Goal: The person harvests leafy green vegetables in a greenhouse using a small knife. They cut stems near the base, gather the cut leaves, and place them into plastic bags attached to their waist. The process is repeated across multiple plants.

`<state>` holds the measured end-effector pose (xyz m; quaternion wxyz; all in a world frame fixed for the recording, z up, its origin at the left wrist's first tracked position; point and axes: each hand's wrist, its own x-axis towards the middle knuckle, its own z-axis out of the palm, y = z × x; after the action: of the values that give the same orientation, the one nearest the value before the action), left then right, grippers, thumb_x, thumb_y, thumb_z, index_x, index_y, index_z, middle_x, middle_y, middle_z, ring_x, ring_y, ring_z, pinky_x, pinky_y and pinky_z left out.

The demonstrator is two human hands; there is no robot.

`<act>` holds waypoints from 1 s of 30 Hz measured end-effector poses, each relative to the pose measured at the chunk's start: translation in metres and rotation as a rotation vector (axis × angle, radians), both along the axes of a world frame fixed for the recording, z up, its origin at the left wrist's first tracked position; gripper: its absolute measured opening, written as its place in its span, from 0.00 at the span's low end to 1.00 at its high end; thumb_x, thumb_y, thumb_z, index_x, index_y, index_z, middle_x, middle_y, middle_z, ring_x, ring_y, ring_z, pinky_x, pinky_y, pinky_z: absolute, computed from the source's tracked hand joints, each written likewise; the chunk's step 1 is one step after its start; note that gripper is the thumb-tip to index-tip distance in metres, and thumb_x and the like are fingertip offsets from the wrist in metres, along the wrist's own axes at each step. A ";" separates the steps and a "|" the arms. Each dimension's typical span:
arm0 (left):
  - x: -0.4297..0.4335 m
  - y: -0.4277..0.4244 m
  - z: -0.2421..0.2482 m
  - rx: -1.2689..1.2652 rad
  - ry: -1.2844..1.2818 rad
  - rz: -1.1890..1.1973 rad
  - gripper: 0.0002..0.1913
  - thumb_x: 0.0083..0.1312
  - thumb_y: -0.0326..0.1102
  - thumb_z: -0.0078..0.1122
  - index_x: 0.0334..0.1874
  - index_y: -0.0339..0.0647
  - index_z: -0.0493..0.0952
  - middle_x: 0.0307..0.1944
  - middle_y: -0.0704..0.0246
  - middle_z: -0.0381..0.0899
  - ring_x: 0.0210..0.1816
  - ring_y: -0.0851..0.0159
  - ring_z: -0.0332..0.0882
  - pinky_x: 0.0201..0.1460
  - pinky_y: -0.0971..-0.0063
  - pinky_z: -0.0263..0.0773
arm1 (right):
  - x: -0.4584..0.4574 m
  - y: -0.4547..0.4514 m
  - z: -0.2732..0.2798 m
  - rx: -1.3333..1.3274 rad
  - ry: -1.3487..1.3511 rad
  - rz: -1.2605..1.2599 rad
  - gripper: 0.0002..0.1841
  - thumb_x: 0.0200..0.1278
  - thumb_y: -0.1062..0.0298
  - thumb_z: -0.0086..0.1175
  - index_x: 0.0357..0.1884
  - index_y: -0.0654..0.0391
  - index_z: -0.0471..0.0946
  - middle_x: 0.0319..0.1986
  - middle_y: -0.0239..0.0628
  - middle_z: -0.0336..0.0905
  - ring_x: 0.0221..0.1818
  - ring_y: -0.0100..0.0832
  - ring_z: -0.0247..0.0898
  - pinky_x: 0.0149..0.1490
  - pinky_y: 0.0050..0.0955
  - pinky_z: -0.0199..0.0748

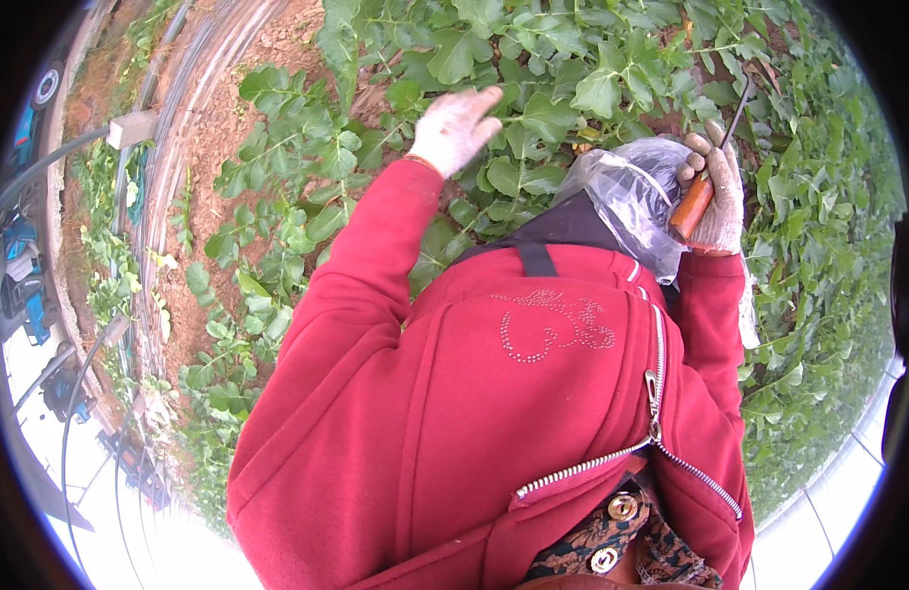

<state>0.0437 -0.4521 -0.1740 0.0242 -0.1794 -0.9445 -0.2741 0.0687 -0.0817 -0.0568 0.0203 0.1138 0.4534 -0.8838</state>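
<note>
My left hand [458, 131], in a whitish glove, reaches over lobed green leaves [546, 118] of radish-like plants. Its thumb stands apart from the fingers, and I see nothing held between them. A leaf stalk lies just beyond the fingertips. My right hand [724, 203], in a soiled glove, is closed around the orange-brown wooden handle [693, 208] of a cutting tool, a knife or a sickle. The narrow dark blade [740, 110] points up and away from me, its tip lost against the foliage. Crumpled clear plastic [627, 193] covers my leg beside the right hand.
Dense leafy plants [815, 214] fill the right side. Bare soil [211, 206] and pale strips or hoses [163, 184] run along the left. A grey pipe with a pale block [132, 130] stands there. Blue wheeled equipment [26, 251] lies beyond the concrete edge [63, 221].
</note>
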 end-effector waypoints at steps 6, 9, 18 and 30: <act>0.030 0.013 0.005 -0.172 -0.207 -0.113 0.20 0.71 0.55 0.54 0.58 0.54 0.79 0.44 0.63 0.85 0.51 0.53 0.80 0.58 0.59 0.73 | -0.001 0.002 0.002 0.010 0.011 0.026 0.25 0.75 0.72 0.50 0.70 0.66 0.63 0.51 0.52 0.78 0.39 0.27 0.75 0.43 0.27 0.81; 0.038 -0.006 0.007 -0.028 -0.272 -0.093 0.19 0.71 0.53 0.54 0.57 0.53 0.80 0.43 0.64 0.86 0.50 0.53 0.80 0.56 0.59 0.74 | -0.003 0.002 0.001 -0.011 0.010 0.034 0.25 0.75 0.72 0.50 0.71 0.65 0.63 0.52 0.52 0.78 0.40 0.26 0.74 0.44 0.27 0.82; 0.022 -0.043 0.022 -0.065 -0.698 -0.121 0.21 0.71 0.54 0.53 0.53 0.46 0.82 0.49 0.58 0.84 0.53 0.51 0.81 0.58 0.62 0.74 | -0.004 0.006 -0.004 -0.054 0.014 0.038 0.25 0.75 0.71 0.50 0.71 0.65 0.62 0.51 0.50 0.79 0.40 0.26 0.74 0.44 0.27 0.81; -0.088 -0.030 -0.051 0.157 -0.541 0.760 0.32 0.64 0.52 0.62 0.65 0.38 0.76 0.60 0.56 0.81 0.64 0.54 0.77 0.67 0.63 0.69 | -0.003 0.006 -0.004 -0.048 0.031 0.027 0.28 0.74 0.69 0.52 0.72 0.66 0.62 0.50 0.48 0.80 0.40 0.26 0.74 0.44 0.26 0.81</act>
<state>-0.0440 -0.4820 -0.2254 -0.1105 0.2593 -0.8921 -0.3531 0.0655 -0.0756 -0.0608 0.0276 0.0933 0.4339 -0.8957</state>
